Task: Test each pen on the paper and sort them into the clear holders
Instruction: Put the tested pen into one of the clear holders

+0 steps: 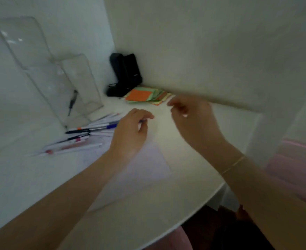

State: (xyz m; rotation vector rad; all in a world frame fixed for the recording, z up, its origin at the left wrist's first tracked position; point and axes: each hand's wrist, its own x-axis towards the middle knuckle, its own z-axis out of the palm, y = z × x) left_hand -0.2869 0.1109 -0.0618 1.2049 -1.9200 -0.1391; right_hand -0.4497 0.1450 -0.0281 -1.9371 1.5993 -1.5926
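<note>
The view is blurred by motion. My left hand [130, 129] grips a pen [142, 121] whose dark tip pokes out past the fingers, above the top edge of the white paper [141, 170]. My right hand [188, 112] hovers just to the right with curled fingers; a small pale spot shows under them, and I cannot tell whether it holds anything. Several loose pens [83, 134] lie in a pile left of my left hand. Two clear holders stand at the back left: a tall one [22, 42] and a shorter one [87, 78] with a black pen [72, 101] inside.
A stack of orange and green sticky notes [145, 96] lies by the wall behind my hands. A black object [125, 74] stands in the corner. The white table's curved edge [202, 204] runs along the lower right.
</note>
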